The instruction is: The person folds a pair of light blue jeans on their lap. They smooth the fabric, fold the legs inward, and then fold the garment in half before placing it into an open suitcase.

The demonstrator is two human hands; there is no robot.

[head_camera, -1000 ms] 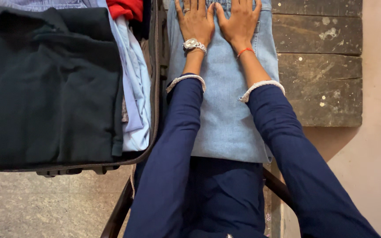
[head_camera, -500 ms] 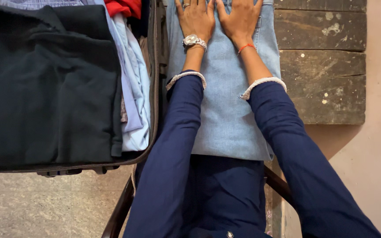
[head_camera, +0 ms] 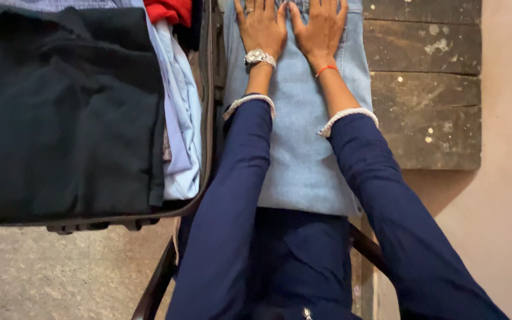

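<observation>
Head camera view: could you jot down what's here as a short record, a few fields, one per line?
left hand: left hand flat, palm down on the folded light-blue jeans, watch on the wrist
right hand: right hand flat on the same jeans, thumb beside the left thumb, red thread on the wrist
jeans: lying on a dark wooden table
left of jeans: open suitcase with a dark garment, pale blue clothes and a red one
sleeves: dark blue, white-trimmed
</observation>
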